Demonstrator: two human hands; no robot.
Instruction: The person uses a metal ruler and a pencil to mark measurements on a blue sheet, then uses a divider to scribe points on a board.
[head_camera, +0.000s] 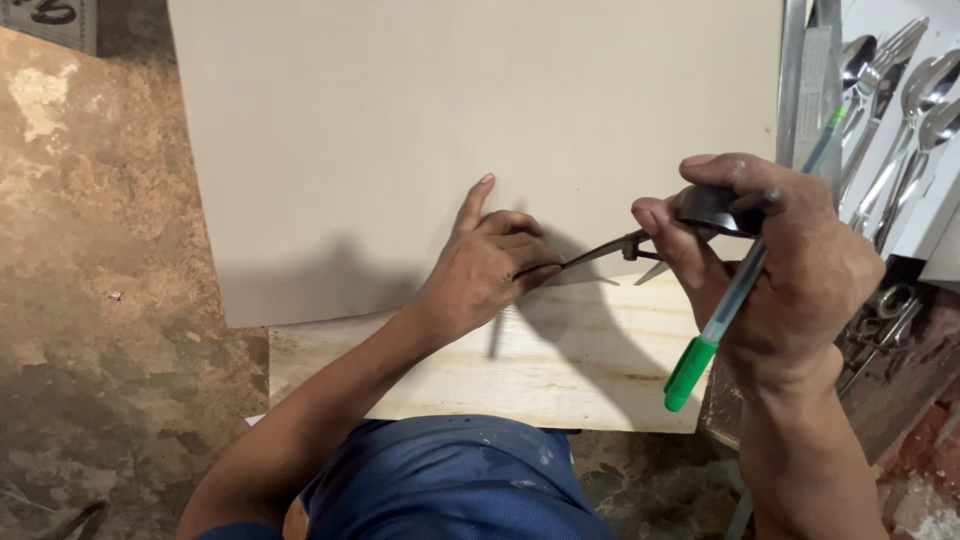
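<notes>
Scribing with the compass (640, 245) goes best when its point stays planted and the tool is swung from the knob without shifting the sheet. Right hand (790, 270) has its grip closed on the compass knob, with a green pen (735, 290) tucked between the fingers. Left hand (490, 265) presses flat on the grey board (450, 130), fingertips steadying the compass leg; its grip holds nothing. Compass tip meets the board near its near edge, over the wooden plank (560, 370). Cutlery (900, 110) lies well apart at the right.
</notes>
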